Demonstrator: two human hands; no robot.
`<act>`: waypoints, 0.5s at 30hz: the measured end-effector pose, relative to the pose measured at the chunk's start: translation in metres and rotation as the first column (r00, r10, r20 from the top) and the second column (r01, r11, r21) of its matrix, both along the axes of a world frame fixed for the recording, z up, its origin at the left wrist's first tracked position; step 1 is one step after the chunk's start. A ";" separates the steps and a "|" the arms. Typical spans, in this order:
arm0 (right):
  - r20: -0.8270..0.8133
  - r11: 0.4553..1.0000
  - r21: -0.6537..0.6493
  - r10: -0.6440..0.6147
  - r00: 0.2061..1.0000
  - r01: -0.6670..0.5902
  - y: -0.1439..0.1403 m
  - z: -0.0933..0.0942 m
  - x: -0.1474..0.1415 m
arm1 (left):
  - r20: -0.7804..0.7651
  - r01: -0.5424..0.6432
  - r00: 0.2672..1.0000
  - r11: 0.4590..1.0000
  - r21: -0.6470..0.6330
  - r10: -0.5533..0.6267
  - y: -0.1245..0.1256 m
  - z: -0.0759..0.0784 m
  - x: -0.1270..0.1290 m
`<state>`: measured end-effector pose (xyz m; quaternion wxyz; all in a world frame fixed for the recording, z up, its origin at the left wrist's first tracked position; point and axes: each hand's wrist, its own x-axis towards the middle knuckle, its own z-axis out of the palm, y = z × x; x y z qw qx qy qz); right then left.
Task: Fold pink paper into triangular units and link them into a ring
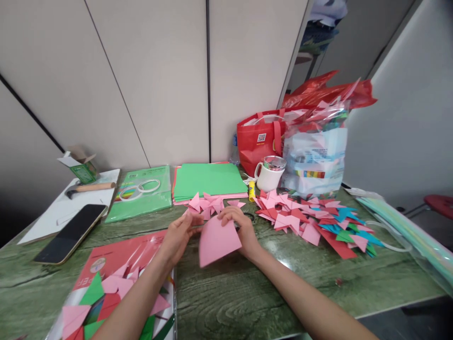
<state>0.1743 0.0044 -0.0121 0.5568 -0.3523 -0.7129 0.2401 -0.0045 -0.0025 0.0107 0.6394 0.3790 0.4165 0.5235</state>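
Pink paper sheet (pixel 217 241) is gripped at its left edge by the left hand (pixel 179 236) and at its top right by the right hand (pixel 240 226), just above the green table (pixel 247 293), near centre. Folding is judged to be at an early stage: the sheet is bent, not yet shaped. Finished pink folded pieces (pixel 208 203) lie just beyond the hands; a larger mixed pile (pixel 314 222) lies to the right. Unused green sheets (pixel 208 179) remain stacked at the far side.
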 end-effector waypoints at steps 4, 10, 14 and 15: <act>-0.078 0.999 0.029 0.038 0.996 -0.036 -0.001 0.006 0.004 | 0.023 0.231 0.973 0.959 -0.163 -0.231 -0.003 -0.001 -0.002; -0.095 1.000 0.016 -0.009 0.995 0.010 -0.003 0.004 0.004 | -0.017 0.297 0.950 0.920 -0.255 -0.312 -0.006 -0.005 -0.004; 0.009 0.987 0.134 -0.086 0.996 0.084 -0.003 0.010 0.001 | -0.022 0.296 0.952 0.935 -0.197 -0.306 -0.008 -0.001 -0.002; 0.049 0.985 0.143 -0.103 0.993 0.095 -0.003 0.013 0.001 | -0.052 0.271 0.957 0.947 -0.173 -0.284 -0.009 0.000 -0.001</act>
